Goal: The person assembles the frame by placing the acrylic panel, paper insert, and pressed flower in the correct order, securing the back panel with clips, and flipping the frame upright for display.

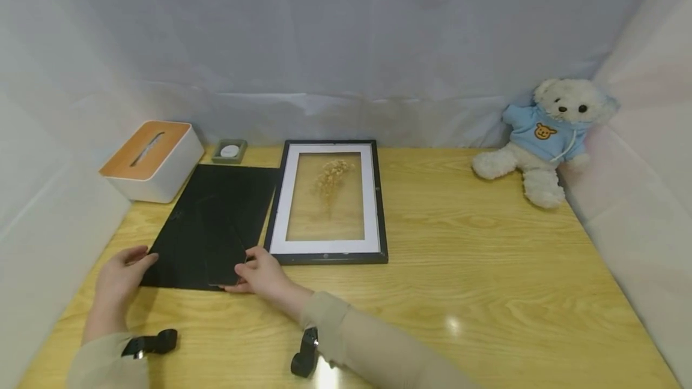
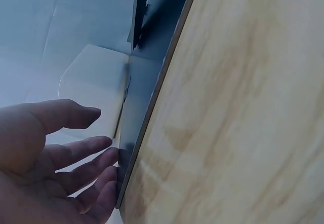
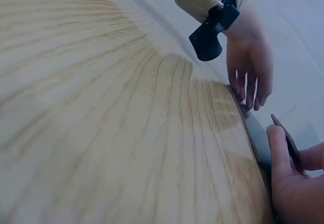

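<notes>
A black backing board [image 1: 178, 251] lies on the table at the left, with a narrow black stand leg [image 1: 221, 245] raised from its face. My right hand [image 1: 265, 272] pinches the leg's lower end between thumb and fingers; the right wrist view shows the leg [image 3: 289, 145] tilted up off the board. At the board's near left corner is my left hand [image 1: 121, 275], its fingertips touching the edge and its thumb apart in the left wrist view. Just right of the board lies a black picture frame [image 1: 382, 227] with a white mat and dried flowers [image 1: 331, 182] inside.
A white tissue box [image 1: 167, 176] with an orange top stands by the board's far left side. Behind the board sits a small green square holder [image 1: 216, 158] with a white round piece. A white teddy bear [image 1: 546, 137] in blue leans at the back right. White cloth walls [image 1: 351, 47] border the table.
</notes>
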`<state>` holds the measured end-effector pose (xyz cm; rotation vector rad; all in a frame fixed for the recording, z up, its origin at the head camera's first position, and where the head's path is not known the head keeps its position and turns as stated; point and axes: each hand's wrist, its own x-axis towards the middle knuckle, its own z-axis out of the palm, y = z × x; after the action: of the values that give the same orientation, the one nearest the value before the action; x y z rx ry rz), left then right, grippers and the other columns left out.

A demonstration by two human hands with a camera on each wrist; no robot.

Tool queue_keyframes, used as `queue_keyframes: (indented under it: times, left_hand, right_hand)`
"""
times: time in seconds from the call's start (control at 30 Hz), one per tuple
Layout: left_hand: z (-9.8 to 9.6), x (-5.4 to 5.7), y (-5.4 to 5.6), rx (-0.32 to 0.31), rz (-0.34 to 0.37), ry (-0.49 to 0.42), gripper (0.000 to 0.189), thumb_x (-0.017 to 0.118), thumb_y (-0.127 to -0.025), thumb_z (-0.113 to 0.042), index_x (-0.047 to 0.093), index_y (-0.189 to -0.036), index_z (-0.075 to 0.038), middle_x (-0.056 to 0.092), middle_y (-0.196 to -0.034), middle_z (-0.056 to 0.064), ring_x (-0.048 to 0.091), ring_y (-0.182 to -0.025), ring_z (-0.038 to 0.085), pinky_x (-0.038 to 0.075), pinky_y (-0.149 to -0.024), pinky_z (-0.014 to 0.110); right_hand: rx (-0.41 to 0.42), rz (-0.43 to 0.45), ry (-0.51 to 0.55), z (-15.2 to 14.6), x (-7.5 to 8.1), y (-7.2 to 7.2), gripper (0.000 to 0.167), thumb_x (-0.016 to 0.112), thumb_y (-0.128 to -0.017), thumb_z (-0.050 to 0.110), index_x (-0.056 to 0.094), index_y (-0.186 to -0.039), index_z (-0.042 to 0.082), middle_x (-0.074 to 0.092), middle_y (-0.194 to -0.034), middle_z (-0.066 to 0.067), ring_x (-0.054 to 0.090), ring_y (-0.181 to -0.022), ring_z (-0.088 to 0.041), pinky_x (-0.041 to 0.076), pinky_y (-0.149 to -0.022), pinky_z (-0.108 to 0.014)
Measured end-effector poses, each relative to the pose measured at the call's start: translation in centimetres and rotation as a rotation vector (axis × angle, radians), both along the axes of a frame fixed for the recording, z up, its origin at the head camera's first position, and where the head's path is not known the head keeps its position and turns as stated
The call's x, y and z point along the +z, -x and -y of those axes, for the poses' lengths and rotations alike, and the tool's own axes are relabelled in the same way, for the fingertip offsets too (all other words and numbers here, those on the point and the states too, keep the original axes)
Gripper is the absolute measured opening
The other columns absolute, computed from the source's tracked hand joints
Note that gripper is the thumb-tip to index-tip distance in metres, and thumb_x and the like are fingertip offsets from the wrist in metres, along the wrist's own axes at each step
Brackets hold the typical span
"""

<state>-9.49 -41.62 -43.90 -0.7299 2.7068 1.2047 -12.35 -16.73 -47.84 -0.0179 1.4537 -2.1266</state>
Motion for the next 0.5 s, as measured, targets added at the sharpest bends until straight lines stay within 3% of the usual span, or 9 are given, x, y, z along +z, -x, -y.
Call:
queue_keyframes:
  times: [0.27,0.5]
  left_hand:
    - [0.0,-0.6,-0.4,-0.002,-0.034,-0.003,0.066,0.047,-0.099,-0.036,0.031,-0.142,0.011,0.034,-0.140,0.036,0.038,-0.122,0.051,0.038,-0.094,0.059]
    - [-0.1,-0.6,-0.2,0.023,-0.047,-0.007,0.069,0.049,-0.098,-0.037,0.027,-0.146,0.007,0.034,-0.139,0.037,0.038,-0.123,0.050,0.040,-0.093,0.056]
  right_hand:
    - [0.049,-0.023,0.020,-0.4,-0.6,0.0,0.027,0.051,-0.092,-0.012,0.044,-0.117,-0.003,0.053,-0.079,-0.010,0.052,-0.060,-0.014,0.058,-0.072,-0.039]
    - [0.103,-0.101,-0.047,-1.4,0.1,-0.8,0.027,0.054,-0.094,-0.005,0.046,-0.120,-0.001,0.058,-0.086,-0.010,0.058,-0.065,-0.013,0.058,-0.071,-0.031]
